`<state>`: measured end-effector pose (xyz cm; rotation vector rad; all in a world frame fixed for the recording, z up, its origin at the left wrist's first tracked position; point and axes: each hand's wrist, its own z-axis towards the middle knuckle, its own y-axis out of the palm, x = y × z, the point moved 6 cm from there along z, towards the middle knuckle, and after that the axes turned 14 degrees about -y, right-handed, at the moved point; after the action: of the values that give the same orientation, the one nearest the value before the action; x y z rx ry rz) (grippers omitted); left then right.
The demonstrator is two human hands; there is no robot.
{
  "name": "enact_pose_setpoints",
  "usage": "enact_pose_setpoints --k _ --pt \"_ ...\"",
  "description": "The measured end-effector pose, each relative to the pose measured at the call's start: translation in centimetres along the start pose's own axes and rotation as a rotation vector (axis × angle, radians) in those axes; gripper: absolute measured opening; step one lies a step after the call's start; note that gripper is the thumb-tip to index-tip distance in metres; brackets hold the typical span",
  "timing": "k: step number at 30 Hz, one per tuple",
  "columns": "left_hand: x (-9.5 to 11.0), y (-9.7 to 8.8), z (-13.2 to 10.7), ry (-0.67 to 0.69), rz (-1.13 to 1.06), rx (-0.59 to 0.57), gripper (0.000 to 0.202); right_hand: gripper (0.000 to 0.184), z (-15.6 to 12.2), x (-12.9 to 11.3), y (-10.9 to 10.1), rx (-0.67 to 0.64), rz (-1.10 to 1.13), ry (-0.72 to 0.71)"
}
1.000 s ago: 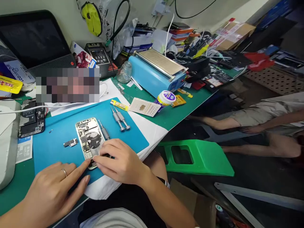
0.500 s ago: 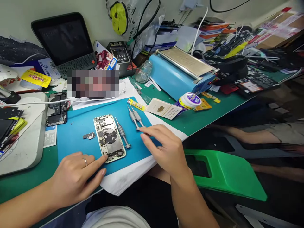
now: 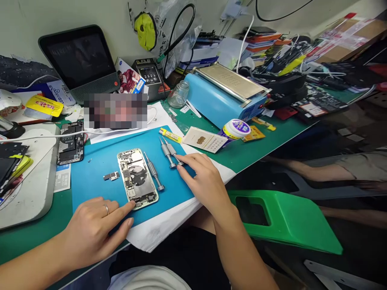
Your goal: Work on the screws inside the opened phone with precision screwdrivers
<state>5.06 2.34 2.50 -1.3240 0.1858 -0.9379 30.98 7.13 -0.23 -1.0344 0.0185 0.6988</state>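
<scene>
Two slim grey metal screwdrivers (image 3: 166, 150) lie on the flat blue mat (image 3: 93, 181), caps toward the nearer right hand (image 3: 201, 171), its grip unclear. The left hand (image 3: 93, 221), digits apart, touches the coverless white-rimmed phone (image 3: 137, 177).

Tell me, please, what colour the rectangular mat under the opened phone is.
The rectangular mat is plain blue, clearest in the head view.

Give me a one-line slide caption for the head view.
An opened phone on a blue mat, left hand at its near end, right hand at two side-by-side screwdrivers.
</scene>
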Motion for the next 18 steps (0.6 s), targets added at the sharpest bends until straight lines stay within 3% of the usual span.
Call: enact_pose_setpoints --k 6,13,18 --pt "-0.1 0.0 -0.2 -0.009 0.003 0.001 0.024 0.023 -0.3 -0.7 -0.9 0.095 0.031 -0.028" --pt "-0.4 0.0 -0.2 -0.029 -0.006 -0.001 0.026 0.021 -1.1 -1.6 -5.0 0.416 0.026 -0.025" --pt "-0.8 0.2 -0.4 -0.028 -0.012 -0.005 0.028 0.02 -0.8 -1.7 -6.7 0.563 -0.014 -0.029"
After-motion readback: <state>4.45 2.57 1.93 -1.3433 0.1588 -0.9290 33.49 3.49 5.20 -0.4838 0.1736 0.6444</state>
